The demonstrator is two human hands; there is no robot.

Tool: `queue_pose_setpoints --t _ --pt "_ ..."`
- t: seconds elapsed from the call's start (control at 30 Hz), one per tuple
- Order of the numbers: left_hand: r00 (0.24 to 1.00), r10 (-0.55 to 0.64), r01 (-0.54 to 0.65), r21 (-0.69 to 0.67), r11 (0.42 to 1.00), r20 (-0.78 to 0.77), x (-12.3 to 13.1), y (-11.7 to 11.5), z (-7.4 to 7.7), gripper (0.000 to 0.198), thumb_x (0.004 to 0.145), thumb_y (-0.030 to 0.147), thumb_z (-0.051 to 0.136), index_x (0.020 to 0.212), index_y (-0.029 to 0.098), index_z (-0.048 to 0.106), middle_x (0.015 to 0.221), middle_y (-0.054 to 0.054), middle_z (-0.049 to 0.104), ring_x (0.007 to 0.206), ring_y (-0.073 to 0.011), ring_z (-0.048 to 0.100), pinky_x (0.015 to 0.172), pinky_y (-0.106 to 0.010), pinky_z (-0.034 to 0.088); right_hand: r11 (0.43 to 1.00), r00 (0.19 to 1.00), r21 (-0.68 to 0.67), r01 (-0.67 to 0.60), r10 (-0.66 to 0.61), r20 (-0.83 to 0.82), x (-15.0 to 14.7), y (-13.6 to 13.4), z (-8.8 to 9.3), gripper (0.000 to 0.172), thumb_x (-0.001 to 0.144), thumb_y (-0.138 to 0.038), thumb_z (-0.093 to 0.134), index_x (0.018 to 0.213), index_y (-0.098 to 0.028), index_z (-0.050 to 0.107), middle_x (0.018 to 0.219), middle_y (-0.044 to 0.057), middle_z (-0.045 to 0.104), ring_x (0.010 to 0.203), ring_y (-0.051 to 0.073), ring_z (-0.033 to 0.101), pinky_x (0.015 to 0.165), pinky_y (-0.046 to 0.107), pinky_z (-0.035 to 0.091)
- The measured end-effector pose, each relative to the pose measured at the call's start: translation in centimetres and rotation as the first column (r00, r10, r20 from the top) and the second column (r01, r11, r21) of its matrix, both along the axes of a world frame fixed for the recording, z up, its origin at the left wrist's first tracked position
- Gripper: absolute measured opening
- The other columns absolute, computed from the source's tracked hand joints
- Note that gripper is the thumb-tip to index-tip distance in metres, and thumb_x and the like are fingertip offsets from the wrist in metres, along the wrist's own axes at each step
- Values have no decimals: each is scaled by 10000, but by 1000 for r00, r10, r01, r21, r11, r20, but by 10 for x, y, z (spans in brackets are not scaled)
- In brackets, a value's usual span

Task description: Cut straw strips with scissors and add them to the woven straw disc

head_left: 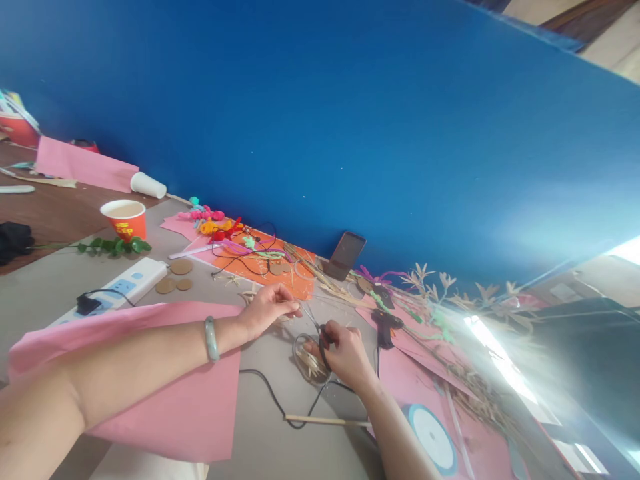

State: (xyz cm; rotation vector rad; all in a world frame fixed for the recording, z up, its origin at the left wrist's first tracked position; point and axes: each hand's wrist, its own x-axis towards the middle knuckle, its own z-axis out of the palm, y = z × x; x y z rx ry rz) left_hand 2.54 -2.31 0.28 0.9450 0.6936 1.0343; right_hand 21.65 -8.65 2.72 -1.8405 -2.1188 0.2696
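My right hand (347,357) is closed around the dark handle of a pair of scissors (318,325), whose blades point up and left. Just left of the blade tips, my left hand (270,312) has thumb and fingers pinched together; what they hold is too small to make out. A grey bangle circles that wrist. Under the scissors lies a small round item (311,375) with pale straw-like pieces on it. Pale dried scraps lie around and beneath my left fingers. Beside my right hand rests a black glue gun (386,325).
Pink paper (200,407) spreads under my left forearm. A power strip (125,288), brown discs (174,285) and a red paper cup (125,220) stand left. A phone (345,255) leans on the blue partition (320,120). A black cord, a stick (325,421) and a ribbon roll (431,440) lie nearer.
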Motion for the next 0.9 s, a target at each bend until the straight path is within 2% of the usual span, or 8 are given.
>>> queue_pose_setpoints --t 0.23,0.5,0.73,0.9 --pt "999 30 -29 -13 999 32 0 0 1 279 604 119 725 699 152 465 732 0 651 667 -138 667 655 -253 496 1000 998 -8 -5 6 64 -2 -1 -1 276 706 -391 579 559 -219 422 533 -38 595 542 138 496 688 269 340" --pt "998 3 2 78 997 -56 0 0 -3 253 630 131 690 723 158 456 723 -6 666 682 -154 682 630 -243 495 1000 998 -28 4 -2 57 -2 -2 1 300 697 -439 582 548 -215 449 528 -17 582 547 141 458 675 274 338" --pt "987 -4 21 101 995 -163 -1 -5 5 281 640 119 663 759 176 415 699 -15 680 647 -174 684 521 -214 454 1000 998 1 -12 12 54 1 -1 -1 304 699 -422 598 543 -209 446 499 -29 540 524 124 412 662 259 327" --pt "988 1 17 118 993 -152 -1 -5 6 304 639 125 677 768 177 406 672 -11 679 643 -175 686 550 -224 466 1000 998 13 -22 21 60 8 1 -6 300 695 -414 619 540 -205 470 489 -37 521 503 109 378 636 244 323"
